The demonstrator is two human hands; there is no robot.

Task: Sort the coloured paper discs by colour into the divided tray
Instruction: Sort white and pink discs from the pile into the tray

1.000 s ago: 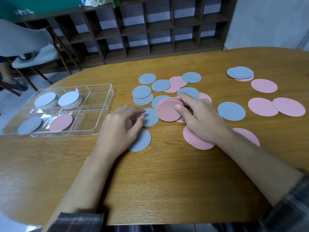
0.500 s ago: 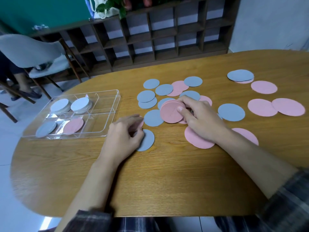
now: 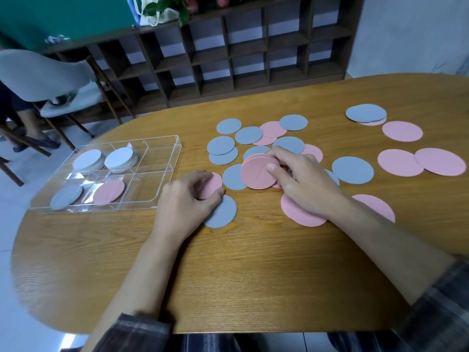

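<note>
Within right grip (image 3: 304, 179), pink stack (image 3: 255, 174) (thumb (image 3: 272, 168) atop)

Scattered pink discs (image 3: 402, 131) and grey-blue discs (image 3: 352, 170) right of partly filled divided tray (image 3: 147, 184).

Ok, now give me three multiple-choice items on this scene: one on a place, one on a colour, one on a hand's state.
1. The lone pink disc in the tray lies in which compartment? A near left; B near middle; C far right.
2. The stack gripped by the right hand is: A pink; B grey-blue; C white.
3. The left hand is: A flat, holding nothing; B inside the tray; C pinching a loose disc.
Key: 1 B, near row, right of the grey-blue disc; 2 A, its top face is pink; 3 C, thumb and fingers curl round its edge.
</note>
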